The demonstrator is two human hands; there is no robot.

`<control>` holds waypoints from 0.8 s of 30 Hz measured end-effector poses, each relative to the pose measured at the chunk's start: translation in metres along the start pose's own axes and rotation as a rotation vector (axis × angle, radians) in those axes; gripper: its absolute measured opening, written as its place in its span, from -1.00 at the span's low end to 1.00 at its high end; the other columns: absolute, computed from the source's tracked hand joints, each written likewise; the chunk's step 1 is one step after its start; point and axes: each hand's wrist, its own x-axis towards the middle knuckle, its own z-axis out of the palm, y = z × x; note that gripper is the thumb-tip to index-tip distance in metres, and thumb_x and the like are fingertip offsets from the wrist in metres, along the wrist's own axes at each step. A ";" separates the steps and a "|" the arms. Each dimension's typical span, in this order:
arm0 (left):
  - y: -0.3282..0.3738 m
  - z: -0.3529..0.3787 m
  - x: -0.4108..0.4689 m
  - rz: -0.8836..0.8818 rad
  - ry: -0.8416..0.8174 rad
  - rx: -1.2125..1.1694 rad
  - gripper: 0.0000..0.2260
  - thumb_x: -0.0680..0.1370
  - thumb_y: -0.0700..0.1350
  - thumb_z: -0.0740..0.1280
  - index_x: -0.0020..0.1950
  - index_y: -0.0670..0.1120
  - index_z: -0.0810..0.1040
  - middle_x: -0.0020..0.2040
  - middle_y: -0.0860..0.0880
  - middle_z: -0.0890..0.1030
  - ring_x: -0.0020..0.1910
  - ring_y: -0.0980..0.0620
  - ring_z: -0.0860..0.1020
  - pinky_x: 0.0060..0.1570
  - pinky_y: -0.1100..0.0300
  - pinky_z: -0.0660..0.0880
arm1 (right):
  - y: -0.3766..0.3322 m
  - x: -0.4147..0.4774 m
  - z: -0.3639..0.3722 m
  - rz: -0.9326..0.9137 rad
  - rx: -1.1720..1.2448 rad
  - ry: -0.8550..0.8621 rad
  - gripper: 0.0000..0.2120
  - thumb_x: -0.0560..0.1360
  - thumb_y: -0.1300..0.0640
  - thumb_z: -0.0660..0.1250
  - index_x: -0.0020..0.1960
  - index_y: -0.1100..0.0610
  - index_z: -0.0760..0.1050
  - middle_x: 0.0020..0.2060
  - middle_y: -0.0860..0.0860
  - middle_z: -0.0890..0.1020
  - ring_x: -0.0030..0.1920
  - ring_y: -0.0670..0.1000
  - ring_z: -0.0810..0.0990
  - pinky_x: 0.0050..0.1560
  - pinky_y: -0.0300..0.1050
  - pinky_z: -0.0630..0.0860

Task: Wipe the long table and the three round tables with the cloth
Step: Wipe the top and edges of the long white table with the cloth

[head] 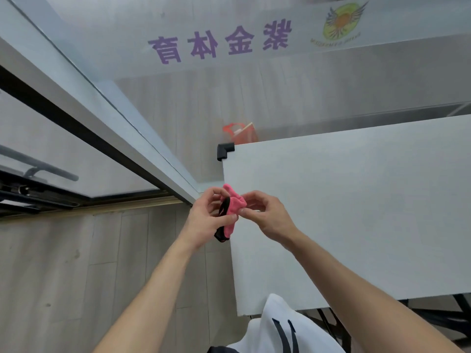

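Both hands, left hand (204, 220) and right hand (265, 215), pinch the bunched pink cloth (233, 208) beside the white surface (356, 212); wiping seemingly not begun; next, spread it flat

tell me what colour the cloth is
Pink with black trim, held in both hands; the cloth shows in the head view.

Purple characters (219, 41) on frosted band of glass wall, seen mirror-reversed: 紫金体育. Round yellow-green winged emblem (342, 22) beside them on same band; small lettering beneath emblem too blurred to read. No other legible text.
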 end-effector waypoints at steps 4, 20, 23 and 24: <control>0.017 0.001 0.009 0.115 0.112 0.347 -0.28 0.39 -0.05 0.70 0.42 0.28 0.44 0.13 0.15 0.66 0.13 0.17 0.65 0.16 0.17 0.62 | 0.000 0.014 -0.009 0.006 -0.054 0.013 -0.92 0.57 0.12 0.54 0.05 0.05 0.67 -0.05 -0.04 0.79 0.02 -0.04 0.77 0.21 0.05 0.69; 0.022 -0.045 0.022 0.247 -0.081 0.349 -0.92 0.58 0.10 0.55 -0.02 0.15 0.70 0.05 0.16 0.64 0.13 0.21 0.61 0.15 0.22 0.50 | -0.033 -0.007 0.024 0.219 0.180 0.191 -0.74 0.64 -0.07 0.46 0.20 0.10 0.66 0.03 0.10 0.78 0.06 0.08 0.79 0.14 0.07 0.74; 0.030 -0.058 0.022 0.347 -0.120 0.434 -0.97 0.66 0.04 0.46 0.04 0.16 0.64 -0.05 0.19 0.67 -0.02 0.19 0.63 0.02 0.24 0.56 | -0.036 -0.009 0.028 0.163 -0.285 0.154 -0.84 0.51 0.03 0.54 0.07 -0.01 0.68 -0.13 -0.02 0.77 -0.03 0.04 0.76 0.08 0.09 0.71; 0.031 -0.063 0.025 0.401 -0.090 0.492 -0.97 0.67 0.03 0.44 0.05 0.15 0.62 -0.09 0.17 0.66 -0.09 0.15 0.62 -0.05 0.17 0.58 | -0.037 -0.009 0.028 0.162 -0.334 0.176 -0.89 0.50 0.08 0.53 0.01 0.01 0.69 -0.17 -0.02 0.76 -0.06 0.05 0.76 0.07 0.11 0.71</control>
